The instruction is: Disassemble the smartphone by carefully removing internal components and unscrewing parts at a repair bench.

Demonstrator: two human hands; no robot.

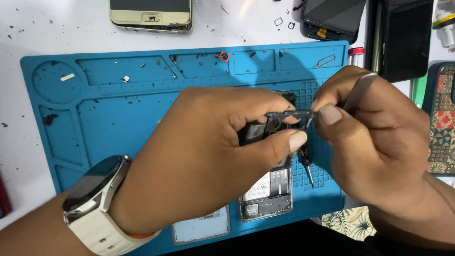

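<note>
Centrally, above a blue silicone repair mat (118,118) laid on a white bench (19,28), the left hand (204,161) is closed on a small black plastic frame piece (284,118), pinched between thumb and forefinger and held clear of the mat, near its gridded right part. The right hand (374,137), closed narrowly around slim silver metal tweezers (359,92), brings their tips to the right end of the frame piece; whether the tips are touching it cannot be told. A white-strapped wristwatch (95,194) sits on the left wrist. Directly below the hands lies an opened phone body with its circuitry exposed (268,192), beside a pale blue back cover (201,227) and a small black-handled screwdriver (305,166). Beyond the mat rest a gold-edged phone (151,14), a dark display panel (332,19) and a dark flat slab (403,38); a patterned patchwork case (443,123) lies at far right. Judged from the grip, good practice would be to hold the frame piece steady with the left hand, work the tweezers with light pressure, and stay low over the mat so that a dropped part lands in its recesses
</note>
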